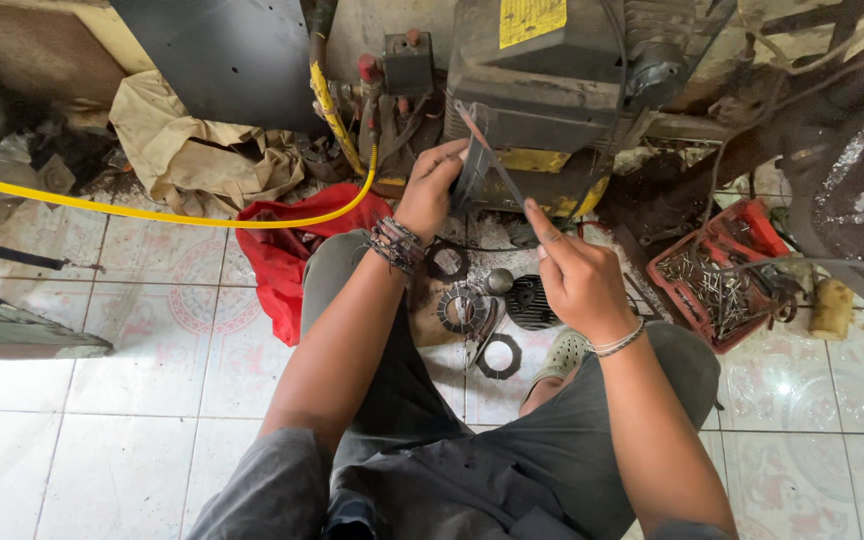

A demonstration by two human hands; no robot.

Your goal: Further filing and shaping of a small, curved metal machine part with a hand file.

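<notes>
I am crouched on a tiled floor in front of a dirty black and yellow machine (552,90). My left hand (432,185) pinches a small clear plastic bag (474,165) near its top. My right hand (577,275) grips the lower end of a thin, flat metal strip (497,160) that runs up across the bag. Below my hands, between my knees, lie round metal parts: a dark ring (447,262), a toothed disc (462,305), a black finned cylinder (532,300) and a flat gasket ring (499,356).
A red tray of nails and screws (717,285) sits at the right, a yellow cylinder (832,308) beside it. A yellow hose (152,212) crosses the floor at left over a red bag (282,260). Crumpled tan cloth (192,150) lies behind.
</notes>
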